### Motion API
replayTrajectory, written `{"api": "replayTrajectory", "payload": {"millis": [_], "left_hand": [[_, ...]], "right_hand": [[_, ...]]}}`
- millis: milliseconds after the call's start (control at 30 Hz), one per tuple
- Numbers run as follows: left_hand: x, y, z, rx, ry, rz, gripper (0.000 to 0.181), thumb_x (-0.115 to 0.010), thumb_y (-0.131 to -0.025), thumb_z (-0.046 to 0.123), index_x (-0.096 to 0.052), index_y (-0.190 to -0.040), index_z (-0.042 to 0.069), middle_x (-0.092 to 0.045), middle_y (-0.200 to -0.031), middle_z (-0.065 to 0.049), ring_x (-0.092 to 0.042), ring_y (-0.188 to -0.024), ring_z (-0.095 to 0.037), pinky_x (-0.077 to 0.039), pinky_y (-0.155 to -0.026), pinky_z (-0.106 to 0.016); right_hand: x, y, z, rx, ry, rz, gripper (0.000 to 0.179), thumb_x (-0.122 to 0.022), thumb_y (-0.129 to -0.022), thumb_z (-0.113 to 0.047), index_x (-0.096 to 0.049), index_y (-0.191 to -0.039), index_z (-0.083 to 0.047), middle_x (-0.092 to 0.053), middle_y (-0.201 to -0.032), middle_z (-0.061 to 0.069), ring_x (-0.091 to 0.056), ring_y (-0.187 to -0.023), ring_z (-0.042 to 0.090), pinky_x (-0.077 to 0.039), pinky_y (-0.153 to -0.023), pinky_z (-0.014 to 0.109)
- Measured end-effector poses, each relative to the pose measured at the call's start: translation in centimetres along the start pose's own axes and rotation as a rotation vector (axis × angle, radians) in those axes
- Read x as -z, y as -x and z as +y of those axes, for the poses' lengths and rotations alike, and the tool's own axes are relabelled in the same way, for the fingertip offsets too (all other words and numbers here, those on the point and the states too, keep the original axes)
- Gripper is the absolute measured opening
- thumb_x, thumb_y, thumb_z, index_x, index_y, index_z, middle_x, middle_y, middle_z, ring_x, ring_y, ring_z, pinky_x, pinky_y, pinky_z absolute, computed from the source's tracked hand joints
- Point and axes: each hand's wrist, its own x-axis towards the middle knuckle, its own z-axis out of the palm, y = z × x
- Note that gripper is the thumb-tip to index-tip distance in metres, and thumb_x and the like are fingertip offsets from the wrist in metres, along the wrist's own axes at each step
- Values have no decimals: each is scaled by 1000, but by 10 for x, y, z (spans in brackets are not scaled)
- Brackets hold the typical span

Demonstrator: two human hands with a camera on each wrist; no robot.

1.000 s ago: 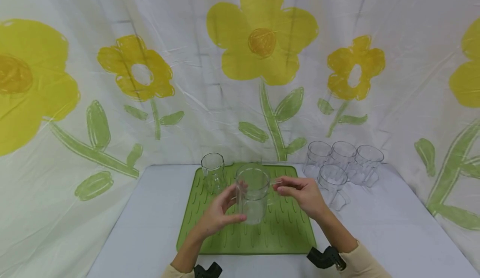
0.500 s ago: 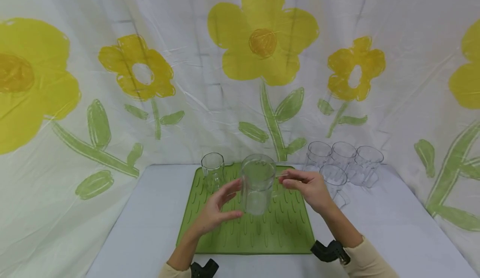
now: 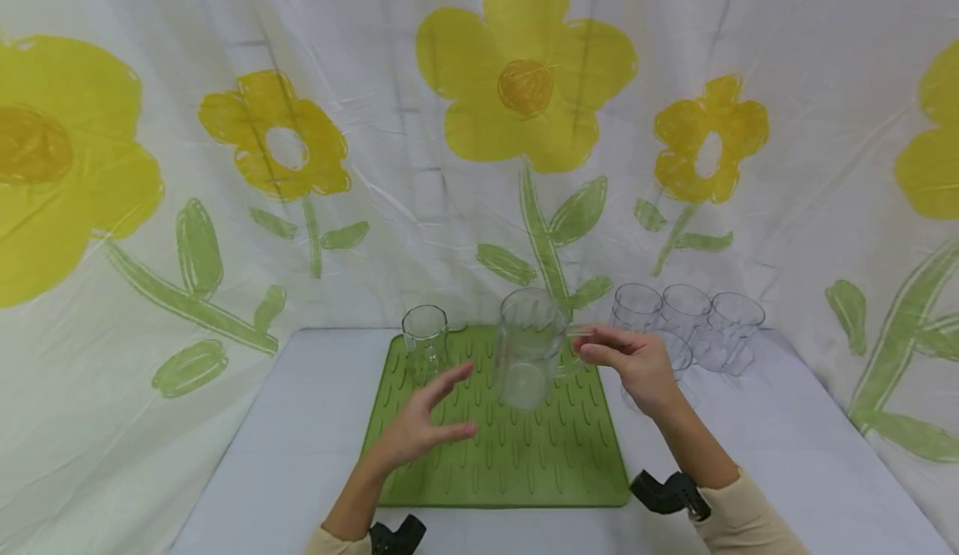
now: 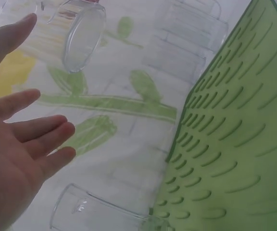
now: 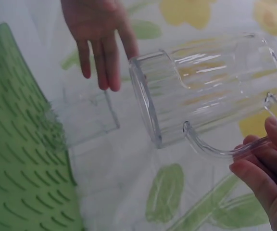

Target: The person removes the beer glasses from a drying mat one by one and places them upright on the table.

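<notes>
My right hand (image 3: 629, 364) pinches the handle of a clear glass mug (image 3: 528, 351), which hangs above the green ridged mat (image 3: 502, 472). In the right wrist view, thumb and fingers close round the lower part of that mug's handle (image 5: 215, 153). My left hand (image 3: 423, 426) is apart from the mug, to its left, with fingers spread and nothing in them; the left wrist view shows its bare palm (image 4: 13, 159). Another glass mug (image 3: 425, 347) stands upright on the mat's back left corner, beyond my left hand.
Several more glass mugs (image 3: 688, 309) stand in a group at the back right of the white table (image 3: 749, 472), partly behind my right hand. A white curtain (image 3: 390, 205) with yellow flowers hangs along the table's back edge.
The held mug has moved up, back and to the right with my right hand. My left hand has let go of its side and drawn away to the left.
</notes>
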Motion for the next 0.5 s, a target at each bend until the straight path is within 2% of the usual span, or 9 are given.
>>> {"api": "replayTrajectory", "payload": {"millis": [100,267,367,500], "left_hand": [[-1,1,0,20,-33,5,79,-76,-84,16,-35,-151,15,-36,-157,-8,-31,-146,-34,-26,-118,-58],[-1,4,-2,2,-48,45,78,-77,-83,18,-37,-150,14,-37,-156,-12,-33,-144,-38,-28,-115,-63],[0,7,-4,2,-67,75,78,-78,-82,20,-38,-149,11,-38,-155,-14,-35,-142,-41,-30,-113,-64],[3,10,-8,33,-94,112,78,-78,-81,20,-39,-148,11,-40,-154,-13,-35,-142,-41,-31,-113,-65]], "right_hand": [[4,0,-2,4,-22,25,24,-64,-91,0,-65,-110,15,-75,-93,-13,-73,-87,5,-60,-76,21],[10,-1,-3,38,-75,49,22,-64,-89,4,-66,-109,15,-76,-92,-11,-73,-87,5,-60,-77,20],[13,0,-3,58,-92,64,20,-63,-89,6,-70,-108,9,-76,-93,-10,-73,-87,4,-60,-76,19],[18,1,-4,64,-87,98,23,-63,-89,7,-74,-105,-6,-76,-93,-10,-73,-87,4,-60,-76,18]]}}
